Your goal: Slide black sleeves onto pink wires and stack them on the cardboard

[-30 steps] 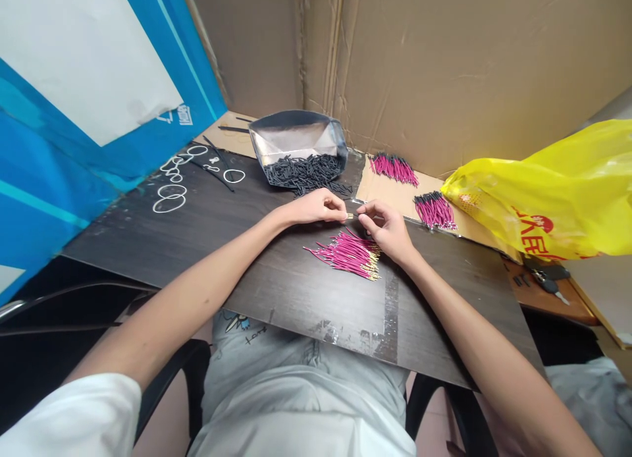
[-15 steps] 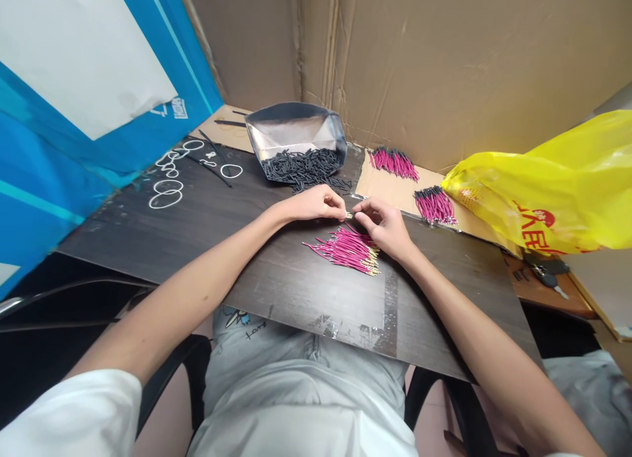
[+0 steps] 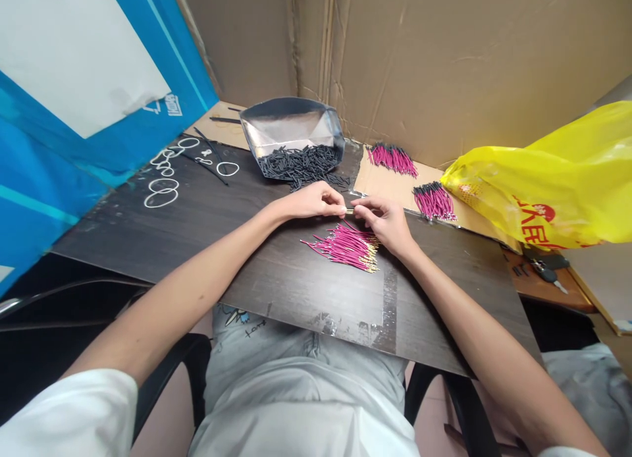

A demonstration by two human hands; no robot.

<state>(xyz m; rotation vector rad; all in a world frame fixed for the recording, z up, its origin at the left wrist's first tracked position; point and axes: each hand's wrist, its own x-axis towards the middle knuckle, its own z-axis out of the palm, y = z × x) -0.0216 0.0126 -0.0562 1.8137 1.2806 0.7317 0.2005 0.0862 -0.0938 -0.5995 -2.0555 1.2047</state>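
Hands at close work over a dark tabletop (image 3: 301,292). Your left hand (image 3: 318,200) has thumb and forefinger pinched on a few gold pins (image 3: 349,211), which span the narrow gap toward your right hand (image 3: 388,223). The right thumb and forefinger are bent close together at the far end of the pins; whether they grasp anything between them you cannot tell from this view. The pins sit just beyond the pile of pink wires (image 3: 340,246), whose gold ends point toward your right side.

Likely faults and their causes: the pins are slender and little of them shows past your left fingertips, so a sideways push from the right could roll or splay them. A pinch too loose would let one drop into the pile, where it would be hard to pick out. Your right hand hangs close to the pile's gold ends, and a lowered palm could skew the row. The black tubes (image 3: 299,164) spill over the lip of the tray (image 3: 286,128) near your left knuckles; a backward knock could scatter them. The yellow bag (image 3: 543,187), slack beside the nearer wire bundle (image 3: 434,203), could disturb it if it sags.
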